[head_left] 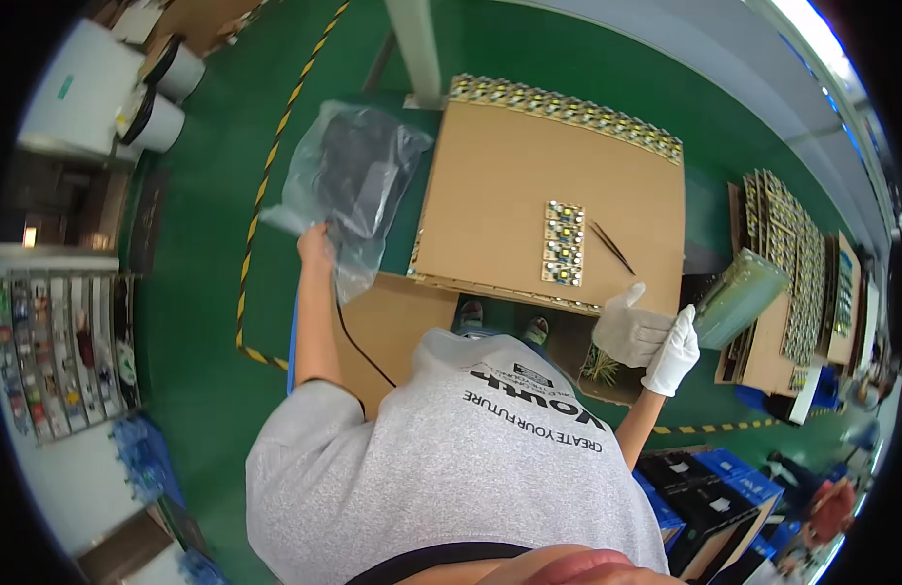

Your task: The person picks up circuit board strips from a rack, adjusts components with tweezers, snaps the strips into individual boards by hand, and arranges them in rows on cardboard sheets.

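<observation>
At the left, my bare left hand (pixel 316 240) is closed on the edge of a clear plastic bag (pixel 346 255). Something dark shows inside the bag. My right hand (pixel 673 357) wears a white glove and appears to grip a second, loose white glove (pixel 627 330) beside the cardboard's front right corner; its exact hold is partly hidden. Just past my right fingertips is a greenish translucent package (pixel 744 300); contact with it I cannot make out. On the cardboard (pixel 500 185) lie a strip of small circuit boards (pixel 564 244) and dark tweezers (pixel 613 248).
A row of circuit boards (pixel 568 112) lines the cardboard's far edge. Stacked boards on cardboard sheets (pixel 787 253) stand to the right. Below the work surface is an open box with cut leads (pixel 599 367). Black and blue cartons (pixel 705 497) sit lower right; a black cable (pixel 358 346) hangs at left.
</observation>
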Motion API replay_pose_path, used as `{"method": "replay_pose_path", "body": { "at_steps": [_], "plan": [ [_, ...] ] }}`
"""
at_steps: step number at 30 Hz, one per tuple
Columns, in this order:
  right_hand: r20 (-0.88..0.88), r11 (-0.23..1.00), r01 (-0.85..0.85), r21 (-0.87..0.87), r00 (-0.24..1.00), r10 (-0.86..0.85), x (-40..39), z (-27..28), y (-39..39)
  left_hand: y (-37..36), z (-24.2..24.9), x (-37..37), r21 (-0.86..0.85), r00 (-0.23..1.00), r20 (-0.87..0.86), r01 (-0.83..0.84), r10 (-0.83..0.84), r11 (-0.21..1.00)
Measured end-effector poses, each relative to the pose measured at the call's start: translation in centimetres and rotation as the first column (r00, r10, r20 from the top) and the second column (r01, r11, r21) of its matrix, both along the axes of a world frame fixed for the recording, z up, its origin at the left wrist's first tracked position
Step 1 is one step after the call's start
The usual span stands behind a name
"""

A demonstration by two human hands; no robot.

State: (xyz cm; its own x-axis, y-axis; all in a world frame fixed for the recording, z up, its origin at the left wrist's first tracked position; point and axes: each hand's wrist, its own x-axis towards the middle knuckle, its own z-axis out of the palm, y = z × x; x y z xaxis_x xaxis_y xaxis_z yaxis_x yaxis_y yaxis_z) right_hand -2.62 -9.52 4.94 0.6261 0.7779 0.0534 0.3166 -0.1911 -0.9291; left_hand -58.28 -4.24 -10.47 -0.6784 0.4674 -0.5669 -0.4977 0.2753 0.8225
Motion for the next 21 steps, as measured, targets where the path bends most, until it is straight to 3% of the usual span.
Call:
{"method": "replay_pose_path", "body": {
  "at_steps": [2, 4, 8, 10, 11, 12, 14, 15, 16, 17, 18, 19, 20, 21],
  "plan": [
    [-0.022, 0.999, -0.034, 0.021, 0.999, 0.034, -0.3, -0.4, 0.6, 0.3, -2.1, -2.1, 0.121, 0.978, 0.210, -0.041, 0.015, 0.992],
    [-0.059, 0.998, -0.019, 0.067, 0.998, 0.023, -0.7, -0.9, 0.8, -0.2, -3.0, -1.8, 0.242, 0.972, 0.233, -0.038, -0.020, 0.969],
    [-0.073, 0.999, -0.049, 0.019, 0.996, 0.050, -1.7, 0.1, 0.1, -2.5, -2.5, 0.6, 0.167, 0.981, 0.108, -0.179, 0.162, 0.970],
    [-0.064, 0.999, -0.045, -0.004, 0.997, 0.045, -1.1, -0.9, -0.5, -6.4, -1.6, 0.3, -0.121, 0.982, -0.181, -0.071, 0.048, 0.990],
    [-0.060, 0.999, -0.039, -0.028, 0.997, 0.038, -0.8, -1.5, -1.1, -6.7, -1.1, 1.7, -0.463, 0.867, -0.497, -0.224, -0.042, 0.857],
    [-0.050, 0.998, -0.025, -0.056, 0.998, 0.022, -0.4, -1.6, -1.7, -6.2, 1.4, 3.9, -0.653, 0.665, -0.700, -0.450, -0.259, 0.609],
    [-0.008, 0.997, 0.024, -0.077, 1.000, -0.024, -0.7, -0.7, -2.4, -5.8, 3.3, 4.9, -0.668, 0.511, -0.738, -0.457, -0.442, 0.588],
    [0.022, 0.995, 0.032, -0.095, 0.999, -0.030, -1.1, -0.1, -2.4, -4.2, 3.4, 5.1, -0.671, 0.504, -0.733, -0.421, -0.457, 0.611],
    [0.049, 0.993, 0.029, -0.112, 0.998, -0.024, -1.4, 0.3, -2.4, -2.9, 3.6, 5.3, -0.455, 0.306, -0.880, -0.317, -0.364, 0.832],
    [0.062, 0.993, 0.049, -0.104, 0.997, -0.043, -1.5, 0.5, -2.2, -1.8, 4.0, 5.4, -0.212, 0.131, -0.973, -0.158, -0.192, 0.965],
    [0.063, 0.995, 0.058, -0.080, 0.997, -0.053, -1.5, 0.6, -2.0, 0.0, 9.3, 8.2, -0.089, 0.540, -0.822, 0.192, -0.181, 0.977],
    [0.068, 0.996, 0.062, -0.061, 0.996, -0.058, -1.5, 0.6, -1.7, 2.1, 16.4, 12.2, 0.175, 0.815, -0.499, 0.428, -0.295, 0.887],
    [0.071, 0.997, 0.064, -0.042, 0.996, -0.061, -1.3, 0.8, -1.6, 3.1, 20.8, 14.7, 0.381, 0.774, -0.473, 0.611, -0.421, 0.694],
    [0.084, 0.997, 0.069, -0.036, 0.994, -0.066, -1.2, 1.0, -1.4, 3.8, 23.6, 16.6, 0.460, 0.642, -0.602, 0.765, -0.476, 0.451]
  ]
}}
